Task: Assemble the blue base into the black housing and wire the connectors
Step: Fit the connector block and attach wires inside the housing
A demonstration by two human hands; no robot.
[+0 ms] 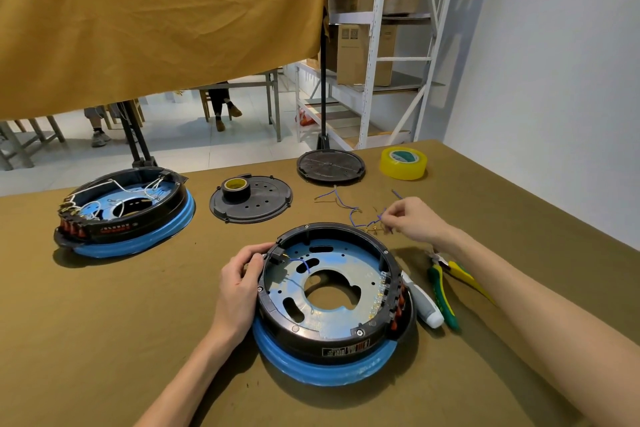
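Sitting near the front middle of the olive-covered bench (104, 322), the black housing (332, 340) rests open side up on the blue base (329, 369), whose rim shows around its lower edge. Inside the housing lies a pale blue metal plate with a large central opening, and a short blue wire (302, 263) curves from a small connector at the upper left of the ring. Red terminals line the housing's right side.

The left hand (240, 282) grips the housing's left wall, fingers curled over the rim. The right hand (414, 218) is just beyond the housing, its fingertips pinching one of the loose blue wires (353, 213) scattered on the bench there.

Just right of the housing lie a white-handled screwdriver (424, 305) and green and yellow pliers (445, 288). Farther back are a black round cover (256, 206) with a dark tape roll (234, 188) on it, a second black disc (330, 166), and a yellow tape roll (403, 163). At the far left stands a second housing (124, 211) on its own blue base, with white wires inside. A mustard cloth (156, 17) hangs behind the bench.
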